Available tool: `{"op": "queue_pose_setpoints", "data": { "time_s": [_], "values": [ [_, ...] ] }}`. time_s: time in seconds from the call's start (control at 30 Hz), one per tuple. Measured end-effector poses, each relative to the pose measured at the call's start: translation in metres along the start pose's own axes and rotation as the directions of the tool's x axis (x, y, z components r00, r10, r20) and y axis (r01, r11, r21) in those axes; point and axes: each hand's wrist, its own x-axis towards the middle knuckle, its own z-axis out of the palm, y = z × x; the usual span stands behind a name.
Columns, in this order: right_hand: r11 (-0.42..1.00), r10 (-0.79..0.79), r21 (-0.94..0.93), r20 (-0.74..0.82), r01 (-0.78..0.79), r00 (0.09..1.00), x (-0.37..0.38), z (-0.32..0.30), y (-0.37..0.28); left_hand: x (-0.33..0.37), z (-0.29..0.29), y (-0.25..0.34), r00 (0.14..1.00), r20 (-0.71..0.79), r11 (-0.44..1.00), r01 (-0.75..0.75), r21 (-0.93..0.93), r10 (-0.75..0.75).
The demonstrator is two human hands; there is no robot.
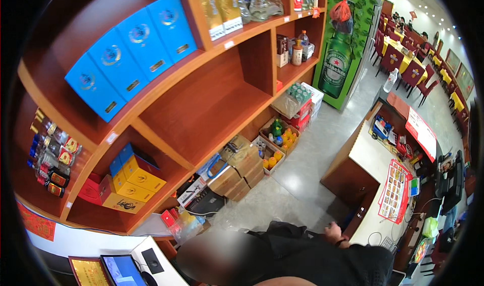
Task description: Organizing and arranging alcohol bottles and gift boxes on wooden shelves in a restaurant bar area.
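Observation:
Neither of my hands shows clearly. At the lower edge a bare, rounded patch of skin (287,281) comes in; I cannot tell whose it is or what part. Close in front of me is another person in black clothing (322,258), head blurred. That person's hand (333,233) hangs near the counter's cabinet side, its fingers partly curled; whether it holds anything is unclear. Beyond stands a wooden shelf unit (212,104) with tall blue boxes (133,39), yellow boxes (133,180) and several bottles (53,152).
Cardboard boxes (237,167) and crates of bottles (280,134) line the shelf's foot. A counter (363,150) with menu sheets (395,191) runs along the right. A green drinks fridge (338,59) stands behind, dining tables (396,54) farther off. A monitor (123,271) is lower left.

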Motion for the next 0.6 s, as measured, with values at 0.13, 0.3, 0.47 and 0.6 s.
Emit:
{"op": "queue_pose_setpoints", "data": {
  "time_s": [0.13, 0.3, 0.47, 0.6],
  "values": [
    [0.924, -0.052, 0.381, 0.227, -0.04, 0.972, -0.003, 0.006, -0.03, 0.084, 0.016, 0.037, 0.604, -0.568, 0.821, 0.495, -0.283, -0.56],
    [0.945, -0.117, 0.326, 0.281, 0.02, 0.953, -0.034, 0.022, -0.003, 0.119, -0.007, 0.091, 0.675, -0.5, 0.783, 0.622, -0.011, -0.543],
    [0.827, 0.11, 0.519, 0.23, -0.217, 0.967, -0.006, 0.055, 0.051, 0.148, 0.005, 0.11, 0.681, -0.446, 0.735, 0.675, 0.072, -0.581],
    [0.779, 0.179, 0.545, 0.282, -0.311, 0.942, 0.004, 0.039, 0.039, 0.174, -0.014, 0.181, 0.708, -0.491, 0.606, 0.699, 0.38, -0.508]
  ]
}}
